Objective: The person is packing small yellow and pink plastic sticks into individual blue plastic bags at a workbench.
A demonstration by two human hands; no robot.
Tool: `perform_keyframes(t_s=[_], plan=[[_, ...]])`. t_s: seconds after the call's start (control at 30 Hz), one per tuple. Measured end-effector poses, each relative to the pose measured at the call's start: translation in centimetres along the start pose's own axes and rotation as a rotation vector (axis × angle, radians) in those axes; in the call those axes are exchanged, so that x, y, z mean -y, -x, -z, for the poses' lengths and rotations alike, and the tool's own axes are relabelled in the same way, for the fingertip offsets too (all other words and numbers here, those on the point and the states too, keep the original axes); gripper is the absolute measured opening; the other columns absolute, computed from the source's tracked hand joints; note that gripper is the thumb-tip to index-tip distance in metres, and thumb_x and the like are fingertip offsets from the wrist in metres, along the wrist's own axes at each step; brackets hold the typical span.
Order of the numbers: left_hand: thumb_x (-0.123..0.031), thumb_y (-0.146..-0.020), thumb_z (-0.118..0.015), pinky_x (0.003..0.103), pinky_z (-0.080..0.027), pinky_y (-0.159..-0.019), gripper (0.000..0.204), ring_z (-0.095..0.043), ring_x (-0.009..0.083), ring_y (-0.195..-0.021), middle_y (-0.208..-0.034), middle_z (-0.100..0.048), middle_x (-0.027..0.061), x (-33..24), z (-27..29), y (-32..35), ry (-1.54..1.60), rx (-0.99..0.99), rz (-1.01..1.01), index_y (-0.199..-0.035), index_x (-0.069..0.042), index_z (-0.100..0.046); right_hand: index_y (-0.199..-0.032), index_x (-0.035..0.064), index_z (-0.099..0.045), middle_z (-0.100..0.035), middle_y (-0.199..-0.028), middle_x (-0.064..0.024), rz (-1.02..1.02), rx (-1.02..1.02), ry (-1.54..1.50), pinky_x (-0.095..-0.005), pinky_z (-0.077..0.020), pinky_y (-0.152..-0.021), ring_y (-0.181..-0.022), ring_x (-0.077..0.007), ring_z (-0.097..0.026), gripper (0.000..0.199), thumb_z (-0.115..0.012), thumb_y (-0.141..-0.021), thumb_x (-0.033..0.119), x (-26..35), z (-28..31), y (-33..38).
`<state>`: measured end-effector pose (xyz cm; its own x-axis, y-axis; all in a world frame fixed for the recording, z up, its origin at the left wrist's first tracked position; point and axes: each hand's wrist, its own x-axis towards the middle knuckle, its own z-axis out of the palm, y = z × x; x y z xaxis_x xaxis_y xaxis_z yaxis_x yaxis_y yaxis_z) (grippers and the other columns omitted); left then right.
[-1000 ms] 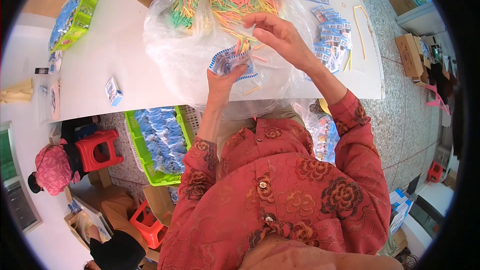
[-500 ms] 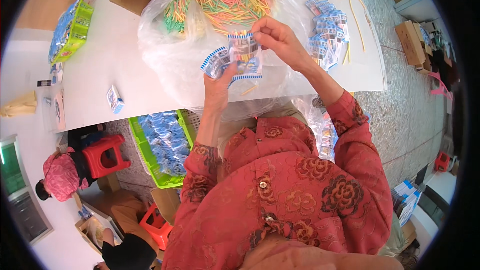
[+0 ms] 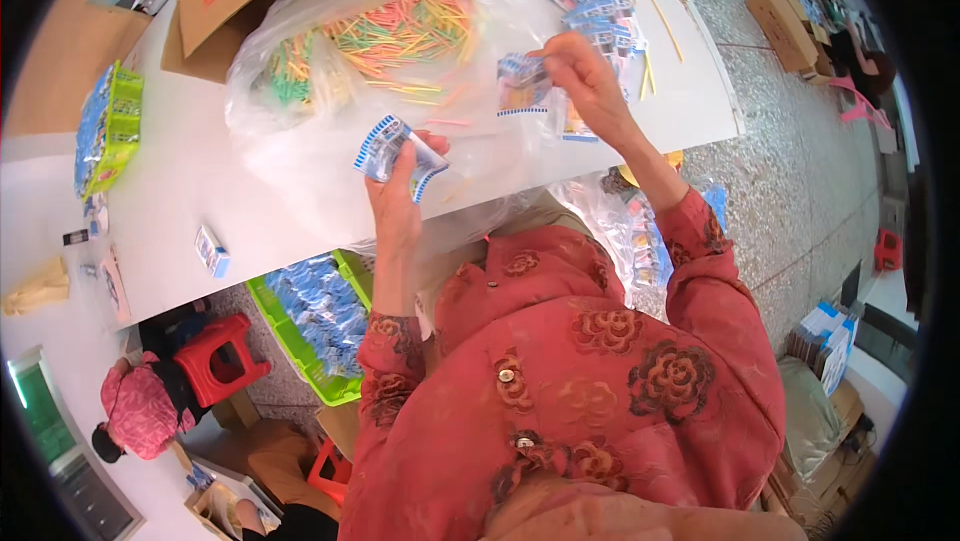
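My left hand [image 3: 393, 203] is closed around a few blue-and-white plastic packets [image 3: 380, 146] with striped edges, held above the near part of the table. My right hand [image 3: 588, 86], farther right, pinches one clear blue-printed packet [image 3: 522, 91] by its upper right side. That packet hangs a little blurred, so its contents are hard to make out. Beyond both hands lies a heap of thin pink, yellow and green sticks [image 3: 415, 31] on a crumpled clear plastic bag [image 3: 250, 91]. A few loose sticks lie nearer me.
Printed packets [image 3: 600, 16] are piled on the table's right side, near a bent yellow strip [image 3: 660, 1]. A cardboard box [image 3: 230, 1] stands behind the bag. Green baskets [image 3: 345, 396] hold blue packets. At lower left, a person in pink [image 3: 150, 406] is near a red stool [image 3: 225, 361].
My right hand has drawn one packet away from my left hand, to the right. The other packets remain in my left hand. The whole view has shifted.
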<state>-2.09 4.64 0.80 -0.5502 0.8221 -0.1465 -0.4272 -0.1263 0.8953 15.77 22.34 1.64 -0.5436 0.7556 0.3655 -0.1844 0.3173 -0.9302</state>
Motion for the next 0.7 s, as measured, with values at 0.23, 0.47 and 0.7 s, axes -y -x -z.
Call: perform_keyframes(t_s=[0.23, 0.47, 0.7], plan=[[-0.009, -0.087, -0.052, 0.034, -0.051, -0.073, 0.021, -0.063, 0.0230, -0.080, -0.087, -0.064, 0.0130, 0.1, -1.1, 0.2, -0.020, 0.090, 0.046, -0.105, 0.002, -0.054, -0.096, 0.0105, -0.050, -0.047, -0.074, 0.0065, -0.296, -0.110, 0.110, -0.0182, -0.0369, -0.063, -0.069, -0.0018, -0.041, 0.006, -0.047, -0.091, 0.013, -1.2, 7.3, 3.0], [-0.010, -0.086, -0.055, 0.034, -0.052, -0.070, 0.016, -0.063, 0.0236, -0.080, -0.085, -0.063, 0.0129, 0.8, -1.9, 1.4, -0.073, 0.102, 0.120, -0.098, 0.001, -0.055, -0.092, 0.0061, -0.050, -0.042, -0.066, 0.0049, -0.345, -0.285, 0.119, -0.0192, -0.0315, -0.053, -0.059, -0.0036, -0.036, 0.004, -0.049, -0.089, 0.009, -6.0, 7.5, 5.9], [-0.006, -0.084, -0.056, 0.034, -0.051, -0.068, 0.014, -0.062, 0.0216, -0.077, -0.081, -0.063, 0.0117, 1.1, -1.9, 2.0, -0.158, 0.068, 0.083, -0.095, 0.001, -0.056, -0.100, 0.0052, -0.051, -0.056, -0.085, -0.0001, -0.118, -0.373, 0.269, -0.0215, -0.0419, -0.068, -0.079, -0.0082, -0.051, 0.015, -0.054, -0.085, 0.004, -6.0, 6.1, 6.1]])
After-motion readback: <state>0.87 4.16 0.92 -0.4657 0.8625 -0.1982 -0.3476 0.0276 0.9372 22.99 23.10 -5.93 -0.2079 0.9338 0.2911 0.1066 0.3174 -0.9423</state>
